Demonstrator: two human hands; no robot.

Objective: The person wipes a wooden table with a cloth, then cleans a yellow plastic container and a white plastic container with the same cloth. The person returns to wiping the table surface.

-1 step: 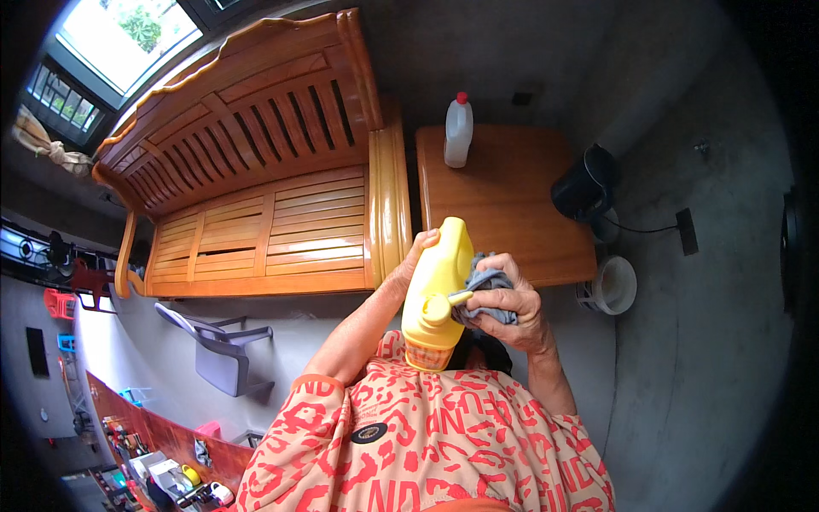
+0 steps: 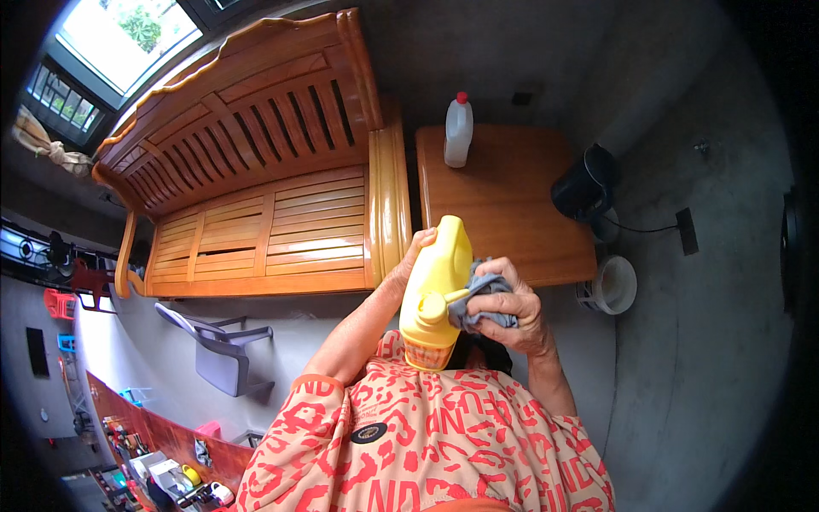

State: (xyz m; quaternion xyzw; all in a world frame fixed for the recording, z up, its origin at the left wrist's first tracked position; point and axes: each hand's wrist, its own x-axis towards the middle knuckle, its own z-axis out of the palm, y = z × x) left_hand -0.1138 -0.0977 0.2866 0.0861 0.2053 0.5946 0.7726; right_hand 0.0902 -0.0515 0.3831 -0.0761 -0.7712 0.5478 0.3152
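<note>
In front of my chest I hold a yellow plastic jug [image 2: 439, 264], tilted, with its round yellow cap [image 2: 433, 307] toward me. My left hand [image 2: 418, 249] grips the jug's far left side, most of its fingers hidden behind it. A crumpled grey-blue cloth [image 2: 486, 294] is bunched in my right hand [image 2: 516, 311], whose fingers are closed around it. The cloth presses against the jug's right side beside the cap, where a short yellow part sticks out toward it.
Ahead stands a wooden side table [image 2: 503, 209] bearing a white bottle with a red cap [image 2: 459, 132] and a black kettle [image 2: 586, 181]. A slatted wooden bench [image 2: 256, 230] is to the left, a grey chair [image 2: 223, 354] nearer. A white bucket [image 2: 614, 286] sits right of the table.
The cloth and my right hand's fingers have shifted slightly left along the jug, close beside the cap. The jug has barely moved.
</note>
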